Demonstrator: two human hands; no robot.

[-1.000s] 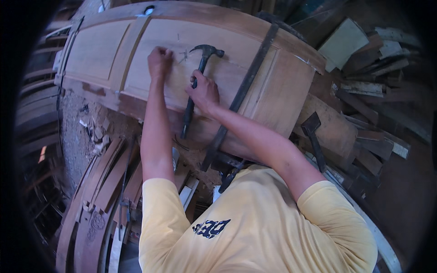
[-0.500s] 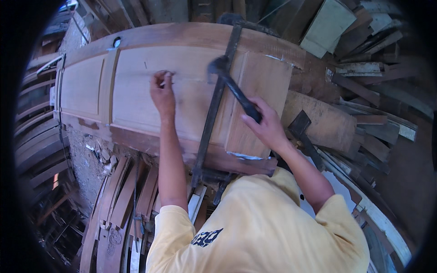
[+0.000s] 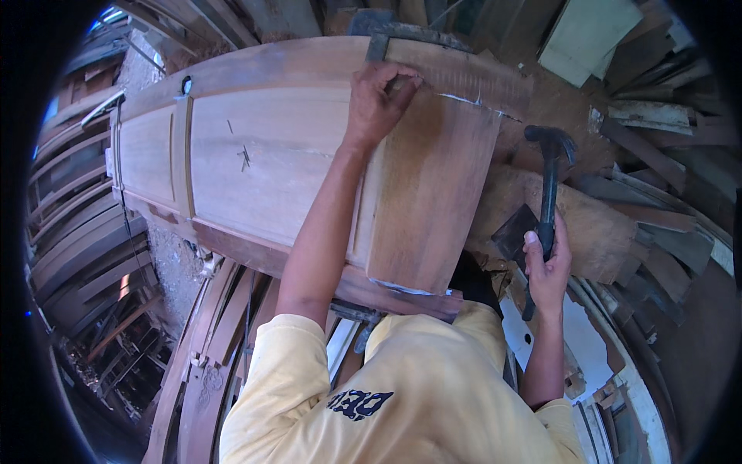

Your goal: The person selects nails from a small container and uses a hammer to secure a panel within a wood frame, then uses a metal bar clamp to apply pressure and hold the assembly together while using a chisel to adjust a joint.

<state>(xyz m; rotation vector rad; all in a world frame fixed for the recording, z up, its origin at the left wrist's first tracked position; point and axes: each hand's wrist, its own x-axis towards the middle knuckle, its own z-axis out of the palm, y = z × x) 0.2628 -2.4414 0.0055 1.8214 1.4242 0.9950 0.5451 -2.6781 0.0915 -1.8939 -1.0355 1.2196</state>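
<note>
A long wooden door panel [image 3: 270,116] with raised frame strips lies in front of me. My left hand [image 3: 379,104] is over its far edge beside the bar clamp [image 3: 377,48], thumb and finger pinched on what looks like a nail, barely visible. My forearm hides much of the clamp's bar. Several loose nails [image 3: 245,158] lie on the panel to the left. Off the panel's right end, my right hand [image 3: 547,267] grips a black claw hammer [image 3: 549,174] by its handle, head upward.
A dark square-ended piece [image 3: 513,233] lies behind my right hand on a brown board [image 3: 591,240]. Stacked planks [image 3: 209,379] fill the lower left. Offcuts [image 3: 657,158] are piled at right, and a pale board [image 3: 591,39] leans at the back.
My left hand has moved right and away, from near the nails to the panel's far edge. My right hand has carried the hammer right, off the panel, and turned it upright.
</note>
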